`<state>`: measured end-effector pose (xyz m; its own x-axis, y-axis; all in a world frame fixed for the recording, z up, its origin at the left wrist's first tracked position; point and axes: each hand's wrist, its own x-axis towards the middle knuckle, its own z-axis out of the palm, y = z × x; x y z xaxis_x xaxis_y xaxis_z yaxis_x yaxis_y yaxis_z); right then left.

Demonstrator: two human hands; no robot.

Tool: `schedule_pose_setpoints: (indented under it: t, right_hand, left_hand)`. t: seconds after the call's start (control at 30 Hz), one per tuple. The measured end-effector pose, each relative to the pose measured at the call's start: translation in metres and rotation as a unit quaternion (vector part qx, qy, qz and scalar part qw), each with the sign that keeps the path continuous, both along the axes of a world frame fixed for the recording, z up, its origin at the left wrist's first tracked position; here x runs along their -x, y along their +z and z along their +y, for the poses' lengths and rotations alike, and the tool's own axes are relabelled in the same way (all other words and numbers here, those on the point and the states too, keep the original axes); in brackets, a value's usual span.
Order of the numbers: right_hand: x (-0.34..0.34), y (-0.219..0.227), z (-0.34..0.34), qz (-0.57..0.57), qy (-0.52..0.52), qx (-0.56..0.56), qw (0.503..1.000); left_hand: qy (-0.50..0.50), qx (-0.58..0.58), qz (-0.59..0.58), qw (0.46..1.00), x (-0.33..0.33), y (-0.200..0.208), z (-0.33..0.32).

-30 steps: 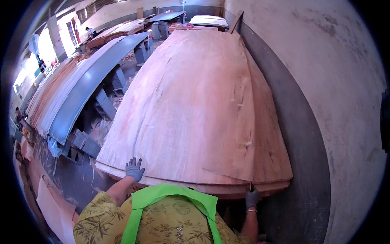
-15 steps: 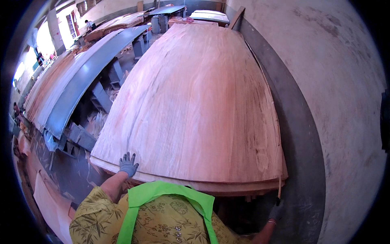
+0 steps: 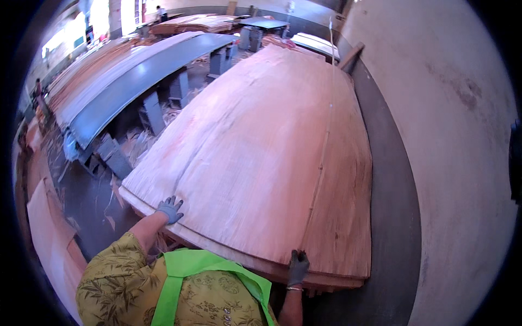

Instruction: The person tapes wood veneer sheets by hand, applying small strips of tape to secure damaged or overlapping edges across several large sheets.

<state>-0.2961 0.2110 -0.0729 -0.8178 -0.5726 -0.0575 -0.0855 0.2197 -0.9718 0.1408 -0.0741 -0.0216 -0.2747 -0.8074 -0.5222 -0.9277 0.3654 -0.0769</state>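
Head view: we see a long thin rod slanting over a broad wood sheet atop a stack; our right hand grips its near end, our left hand lies flat, fingers spread, at the sheet's near edge. A blue-grey panel stands left.

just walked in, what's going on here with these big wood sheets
A person in a yellow leaf-patterned shirt is at the near end of a stack of wide, pinkish-tan wood sheets. The grey-gloved left hand is spread flat on the top sheet near its edge. The grey-gloved right hand, at the near edge, grips a long, thin, pale rod that stretches away over the stack. Whether it touches the sheets is unclear.
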Motion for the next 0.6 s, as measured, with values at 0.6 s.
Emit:
schedule_pose_setpoints:
  t: [0.6]
  right_hand:
    - [-0.024,-0.012,-0.063,-0.117,-0.082,-0.072,0.987]
  left_hand:
    - [0.138,0.240,0.366,0.888,-0.242,-0.023,0.108]
